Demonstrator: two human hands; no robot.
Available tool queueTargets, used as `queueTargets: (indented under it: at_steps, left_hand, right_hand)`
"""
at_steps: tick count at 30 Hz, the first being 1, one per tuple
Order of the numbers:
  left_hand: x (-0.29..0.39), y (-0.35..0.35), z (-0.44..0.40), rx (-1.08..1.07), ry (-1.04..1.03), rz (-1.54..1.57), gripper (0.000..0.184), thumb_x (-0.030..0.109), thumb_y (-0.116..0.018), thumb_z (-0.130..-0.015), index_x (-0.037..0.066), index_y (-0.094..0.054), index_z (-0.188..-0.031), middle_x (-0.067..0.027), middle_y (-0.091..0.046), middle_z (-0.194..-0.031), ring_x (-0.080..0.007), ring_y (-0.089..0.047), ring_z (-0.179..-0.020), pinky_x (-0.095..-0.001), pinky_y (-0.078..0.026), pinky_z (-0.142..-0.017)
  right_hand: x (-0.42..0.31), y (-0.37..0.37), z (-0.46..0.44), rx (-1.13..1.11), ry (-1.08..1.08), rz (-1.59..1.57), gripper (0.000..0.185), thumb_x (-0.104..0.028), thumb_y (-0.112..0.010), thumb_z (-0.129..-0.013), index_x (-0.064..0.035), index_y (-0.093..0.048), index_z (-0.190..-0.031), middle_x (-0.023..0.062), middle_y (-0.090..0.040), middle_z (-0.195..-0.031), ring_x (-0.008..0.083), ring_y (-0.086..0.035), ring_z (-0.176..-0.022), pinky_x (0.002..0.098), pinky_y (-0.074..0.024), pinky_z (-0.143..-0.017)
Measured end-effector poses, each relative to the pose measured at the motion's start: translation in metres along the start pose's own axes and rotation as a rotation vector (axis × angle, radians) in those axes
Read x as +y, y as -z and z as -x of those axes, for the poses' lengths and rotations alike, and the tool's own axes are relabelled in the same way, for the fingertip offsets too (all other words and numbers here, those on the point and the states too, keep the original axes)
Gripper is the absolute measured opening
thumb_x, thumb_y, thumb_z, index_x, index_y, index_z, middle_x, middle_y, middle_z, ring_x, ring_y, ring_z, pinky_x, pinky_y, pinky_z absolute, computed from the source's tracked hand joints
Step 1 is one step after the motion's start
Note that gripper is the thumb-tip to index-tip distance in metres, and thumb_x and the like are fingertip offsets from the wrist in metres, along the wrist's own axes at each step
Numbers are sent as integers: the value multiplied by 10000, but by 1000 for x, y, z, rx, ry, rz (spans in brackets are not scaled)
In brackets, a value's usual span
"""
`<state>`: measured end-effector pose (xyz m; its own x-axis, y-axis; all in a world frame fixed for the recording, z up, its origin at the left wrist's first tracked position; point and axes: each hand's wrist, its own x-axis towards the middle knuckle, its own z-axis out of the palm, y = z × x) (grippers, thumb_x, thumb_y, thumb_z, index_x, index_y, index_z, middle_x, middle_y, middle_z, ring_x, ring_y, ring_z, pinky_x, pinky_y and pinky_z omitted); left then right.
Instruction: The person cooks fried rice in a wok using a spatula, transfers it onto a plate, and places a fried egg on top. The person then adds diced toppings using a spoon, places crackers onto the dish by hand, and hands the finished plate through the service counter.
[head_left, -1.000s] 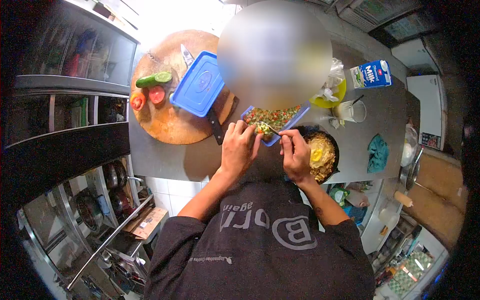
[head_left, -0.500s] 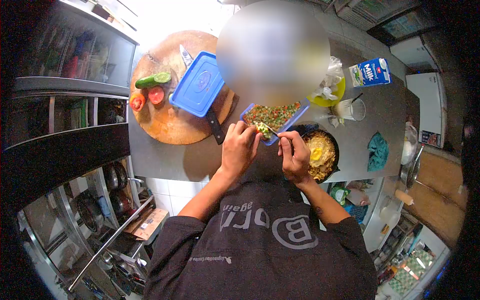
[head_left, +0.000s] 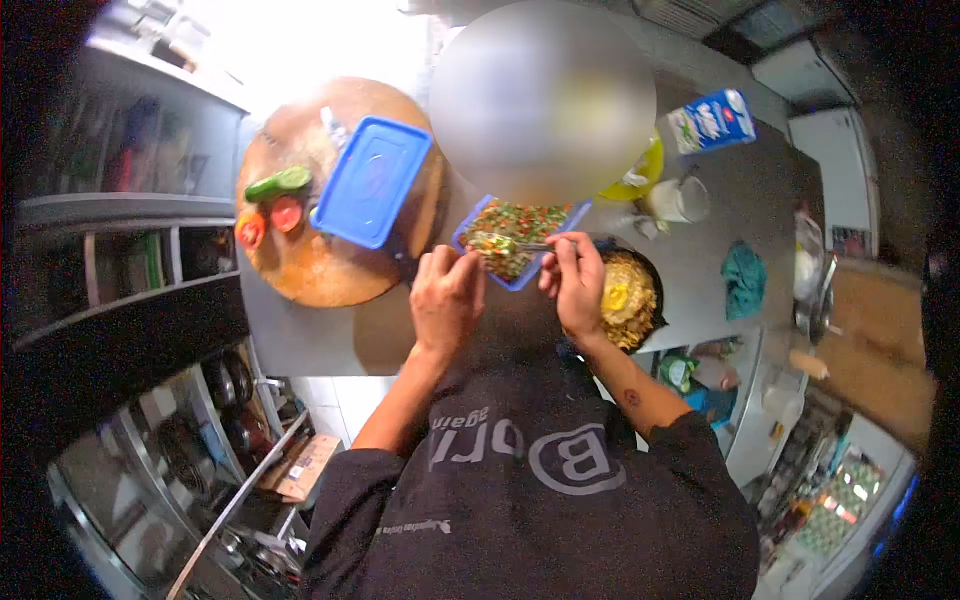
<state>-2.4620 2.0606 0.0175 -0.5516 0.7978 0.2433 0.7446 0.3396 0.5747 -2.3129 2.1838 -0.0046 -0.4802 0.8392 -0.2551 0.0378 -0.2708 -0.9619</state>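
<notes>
My right hand (head_left: 577,285) pinches the handle of a fork or spoon (head_left: 525,245), whose head lies over the chopped vegetables. They fill a blue plastic container (head_left: 577,216). My left hand (head_left: 446,300) is closed at the container's near left edge; what its fingers hold, if anything, is hidden. Close to my right hand stands a dark pan (head_left: 658,311) of browned food (head_left: 627,325) with a yellow, egg-like centre. To the left, a blue lid (head_left: 374,182) lies on the round wooden board (head_left: 335,283).
The board also bears a cut cucumber (head_left: 278,184), tomato pieces (head_left: 286,213) and a blurred blade. At the right are a milk carton (head_left: 715,122), a glass (head_left: 686,200), a yellow-green bowl (head_left: 645,170) and a teal cloth (head_left: 743,280). A blurred disc covers the top centre.
The whole view has shifted and turned slightly. The utensil's head has moved left, lying flatter over the vegetables, and my right hand is tilted more upright. The knife handle beside the lid is now hardly visible.
</notes>
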Motion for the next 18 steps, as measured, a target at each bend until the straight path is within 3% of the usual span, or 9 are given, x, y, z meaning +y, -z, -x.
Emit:
queueTargets:
  at_steps: [6, 18]
  left_hand:
    - [9, 8, -6, 38, 76, 92, 209, 48, -693, -878, 37, -673, -1086, -119, -597, -889, -295, -614, -836, -407, -499, -738]
    - [32, 10, -12, 67, 6, 183, 232, -15, -683, -852, 27, -672, -1080, -116, -605, -839, -249, -615, -736, -372, -515, -679]
  right_hand:
    - [-9, 6, -7, 50, -124, -74, 227, -267, -500, -1070, -75, -623, -1073, 9, -625, -807, 57, -575, -578, 186, -391, -468]
    - [-44, 44, -4, 112, -89, -221, 236, -292, -532, -1057, -87, -645, -1037, 12, -651, -804, 69, -580, -588, 196, -407, -495]
